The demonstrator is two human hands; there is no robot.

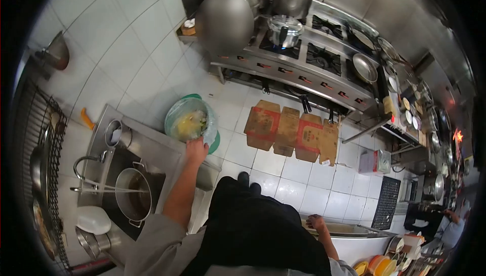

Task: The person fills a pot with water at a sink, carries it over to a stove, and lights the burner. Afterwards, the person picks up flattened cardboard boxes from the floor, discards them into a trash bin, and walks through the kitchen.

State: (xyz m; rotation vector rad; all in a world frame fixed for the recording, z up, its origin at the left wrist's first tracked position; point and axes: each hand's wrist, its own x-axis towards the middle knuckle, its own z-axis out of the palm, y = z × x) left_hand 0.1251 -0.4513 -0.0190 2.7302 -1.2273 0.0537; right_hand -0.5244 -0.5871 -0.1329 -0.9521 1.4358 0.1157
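Bin [214, 143]: your green one, on the tiled floor [238, 147] just past the sink counter's [152, 136] corner; a clear liner [173, 111] folds over its rim and yellowish, wet-looking matter [189, 125] lies inside.
Handling: expect the liner to be thin, soft and perhaps slick, easy to tear if you pinch it; the bin should be stiffer and moderately heavy, so take it by the rim, liner and edge together, one hand on each side.
Left hand: yours [196, 149] is at the bin's near rim, fingers bent over the liner; whether they grip it, or hold anything else, you cannot tell from here.
Right hand: yours [316, 222] is well apart from the bin, to its right and nearer you, half open with fingers loosely curled; nothing shows in it, and it is nearest the pale ledge [349, 230].
Pot: left of the bin and nearer you, a two-handled pot [121, 180] stands in the sink; water runs from the faucet [83, 160], and brownish liquid seems to lie within.
Canister: left of the bin, a small metal one [125, 135] holds something whitish.
Cardboard: flattened, dark-stained pieces [286, 131] lie right of the bin.
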